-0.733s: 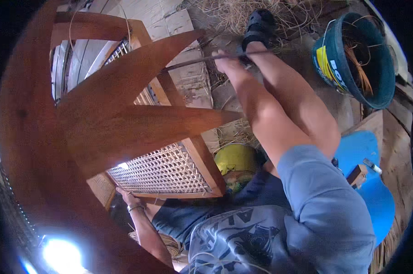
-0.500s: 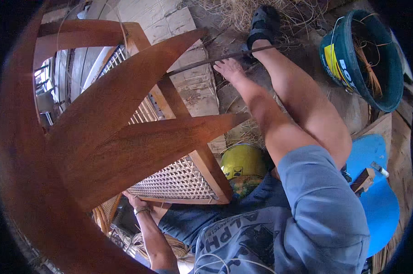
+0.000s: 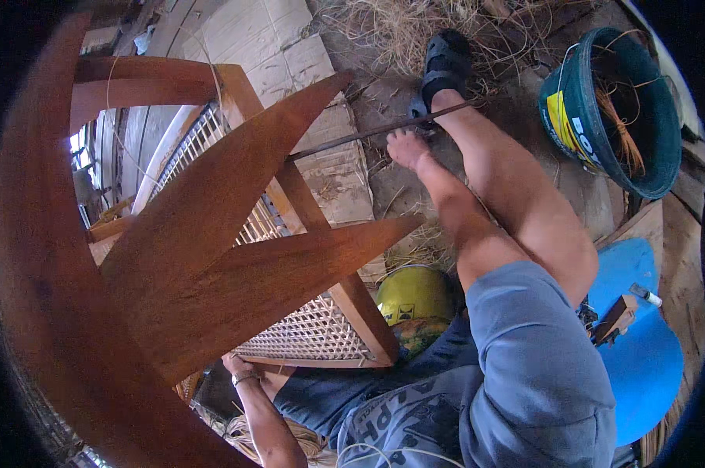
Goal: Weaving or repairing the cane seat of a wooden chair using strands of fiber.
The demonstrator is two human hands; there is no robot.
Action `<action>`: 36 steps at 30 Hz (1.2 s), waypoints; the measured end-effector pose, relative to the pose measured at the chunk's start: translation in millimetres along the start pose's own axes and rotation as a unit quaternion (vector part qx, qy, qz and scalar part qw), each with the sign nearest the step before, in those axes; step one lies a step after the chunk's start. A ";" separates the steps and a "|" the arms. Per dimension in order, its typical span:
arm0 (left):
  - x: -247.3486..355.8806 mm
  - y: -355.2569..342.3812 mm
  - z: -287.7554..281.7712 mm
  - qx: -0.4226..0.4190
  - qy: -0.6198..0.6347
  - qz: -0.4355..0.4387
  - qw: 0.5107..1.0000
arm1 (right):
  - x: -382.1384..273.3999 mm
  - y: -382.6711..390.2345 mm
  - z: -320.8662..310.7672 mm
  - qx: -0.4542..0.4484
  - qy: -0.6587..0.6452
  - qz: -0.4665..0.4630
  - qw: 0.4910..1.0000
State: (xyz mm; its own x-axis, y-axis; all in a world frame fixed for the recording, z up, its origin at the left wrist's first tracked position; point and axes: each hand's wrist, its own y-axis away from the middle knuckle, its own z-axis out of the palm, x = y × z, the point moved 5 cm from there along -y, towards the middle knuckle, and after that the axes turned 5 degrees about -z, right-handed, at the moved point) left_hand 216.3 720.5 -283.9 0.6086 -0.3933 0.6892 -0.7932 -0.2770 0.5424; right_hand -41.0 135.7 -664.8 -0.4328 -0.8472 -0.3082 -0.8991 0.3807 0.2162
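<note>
A wooden chair frame (image 3: 374,327) with a woven cane panel (image 3: 309,334) rests tilted on my lap. My left hand (image 3: 237,365) grips its lower rail at the near left; some fingers are hidden behind the wood. Beyond the frame, my right hand (image 3: 408,149) is low by my sandal (image 3: 448,58), with its fingers curled. What it holds, if anything, is too small to make out. A thin dark rod (image 3: 368,133) runs from the frame past that hand to my shin. Large curved brown wooden slats (image 3: 235,183) cover much of the left side.
A dark green bucket (image 3: 554,139) with orange strands stands at the far right. Nearer are a blue plastic seat (image 3: 641,382) bearing a small wooden tool and a yellow rounded container (image 3: 415,292). Flattened cardboard (image 3: 271,35) and loose cane strands (image 3: 384,27) cover the floor ahead.
My right hand has moved slightly right and nearer; its spread fingers are now curled. My left hand still grips the rail. The whole view has shifted a little.
</note>
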 end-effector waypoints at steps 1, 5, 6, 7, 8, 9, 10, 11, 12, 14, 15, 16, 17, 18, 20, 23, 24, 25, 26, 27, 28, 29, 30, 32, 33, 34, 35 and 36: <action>1.1 -0.4 -0.3 -0.003 -0.021 0.010 1.000 | -2.7 0.5 6.8 -0.002 0.033 -0.011 0.999; 0.1 -1.1 -3.1 0.000 0.027 -0.002 1.000 | 19.9 -12.5 18.6 0.114 -0.173 0.186 0.961; 1.8 -0.4 0.4 -0.034 0.019 0.021 0.999 | 25.1 -22.7 13.4 0.140 -0.165 0.174 0.961; 2.5 -0.7 -0.6 -0.016 0.014 0.023 1.000 | 29.2 -35.8 5.9 0.153 -0.189 0.128 0.962; 0.4 -0.3 0.3 -0.020 0.016 0.008 1.000 | 35.1 -43.3 0.1 0.127 -0.207 0.103 0.965; 1.3 -0.4 2.9 -0.033 0.038 0.007 0.999 | 43.3 -46.6 -15.5 0.167 -0.205 0.086 0.961; 2.9 0.8 4.1 -0.038 0.034 0.023 0.998 | 45.2 -53.0 -14.8 0.012 -0.297 0.073 0.952; 3.5 0.9 6.6 -0.047 0.051 0.017 0.997 | 46.2 -58.2 -22.4 -0.140 -0.379 0.057 0.913; 2.6 1.1 7.1 -0.038 0.072 -0.001 0.997 | 46.3 -41.4 -35.2 -0.103 -0.535 0.119 0.830; 5.0 0.6 13.7 -0.070 0.064 0.015 0.995 | 28.4 -13.6 -62.7 -0.076 -0.727 0.208 0.650; 4.4 -0.7 15.9 -0.077 0.064 0.014 0.995 | 24.7 -3.0 -85.6 -0.053 -0.730 0.180 0.657; 3.9 -2.5 16.8 -0.085 0.065 0.014 0.994 | 17.4 15.1 -101.5 -0.015 -0.768 0.206 0.606; 2.6 -5.3 17.1 -0.093 0.067 0.014 0.993 | 12.2 33.1 -117.0 0.026 -0.794 0.244 0.556; 0.9 -8.8 16.4 -0.102 0.070 0.012 0.992 | 4.8 47.1 -135.7 0.031 -0.794 0.228 0.562; -2.3 -17.1 10.9 -0.119 0.073 0.010 0.990 | -0.5 81.5 -172.6 0.151 -0.818 0.246 0.497; -7.5 -27.9 -2.8 -0.148 0.071 -0.010 0.986 | -11.2 134.6 -233.4 0.244 -0.840 0.199 0.442; -6.9 -32.5 -18.7 -0.060 -0.084 -0.057 0.993 | -15.7 154.5 -253.8 0.306 -0.850 0.175 0.390; -8.4 -31.2 -21.6 -0.051 -0.081 -0.011 0.995 | -23.7 175.8 -273.9 0.270 -0.890 0.108 0.352; -3.3 -28.7 -28.2 -0.010 -0.085 0.031 0.996 | -31.7 199.2 -288.5 0.268 -0.885 0.110 0.364; 1.7 -22.3 -27.7 0.005 -0.103 0.088 0.991 | -43.6 223.6 -299.7 0.261 -0.880 0.117 0.378; 1.1 -11.5 -27.4 0.015 -0.138 0.107 0.984 | -58.6 245.8 -309.3 0.250 -0.877 0.116 0.394; 4.8 7.6 -29.8 0.026 -0.094 0.188 0.977 | -74.7 267.4 -315.7 0.233 -0.876 0.125 0.402; 6.2 27.7 -32.8 0.030 -0.072 0.203 0.976 | -96.4 287.8 -319.6 0.183 -0.872 0.122 0.438; 5.6 81.0 -36.4 0.056 -0.087 0.246 0.964 | -147.2 316.8 -318.5 0.106 -0.863 0.123 0.478; -4.5 108.8 -31.7 -0.008 -0.030 0.215 0.976 | -174.8 328.3 -314.8 0.078 -0.860 0.132 0.487; -15.4 140.6 -20.5 -0.099 0.037 0.208 0.972 | -200.1 337.9 -310.0 0.050 -0.851 0.152 0.501; -20.5 172.3 -13.0 -0.112 -0.012 0.249 0.962 | -226.8 342.2 -307.0 0.016 -0.852 0.143 0.503; -26.1 198.3 -4.4 -0.162 -0.033 0.240 0.957 | -251.7 344.1 -304.5 -0.002 -0.850 0.132 0.510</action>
State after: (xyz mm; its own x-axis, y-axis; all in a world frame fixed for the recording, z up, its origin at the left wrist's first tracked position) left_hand 43.2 679.7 -192.2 0.1638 -0.4651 0.8700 -0.9262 0.2311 0.2979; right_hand -221.4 367.0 -230.7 0.0262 0.7803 -0.6248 -0.7959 0.3945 0.4593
